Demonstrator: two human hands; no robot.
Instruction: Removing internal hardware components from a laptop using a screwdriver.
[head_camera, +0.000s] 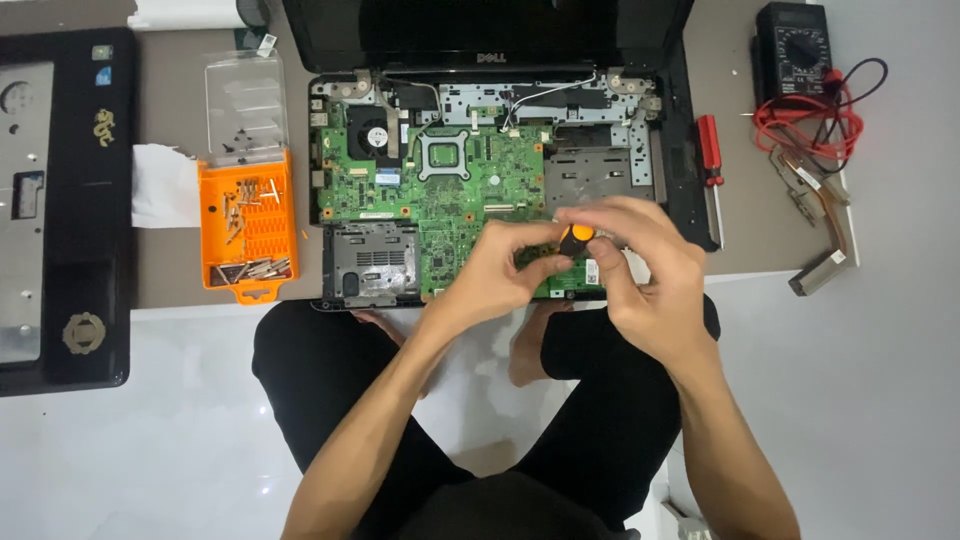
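An opened laptop (640, 160) lies on a low grey table with its green motherboard (450, 190) bare. Both my hands meet over the board's front right part. My right hand (640, 270) pinches the orange-and-black handle of a small screwdriver (577, 238) from above. My left hand (500, 270) grips the same screwdriver lower down, fingers curled around its shaft. The screwdriver's tip is hidden behind my fingers. A black cooling fan (375, 135) sits at the board's back left.
An orange bit case (248, 225) with a clear lid and loose screws lies left of the laptop. A black laptop cover (60, 200) is at far left. A red screwdriver (710, 170), a multimeter (795, 45) with red leads and a heat pipe (825, 225) lie right. My crossed legs are below.
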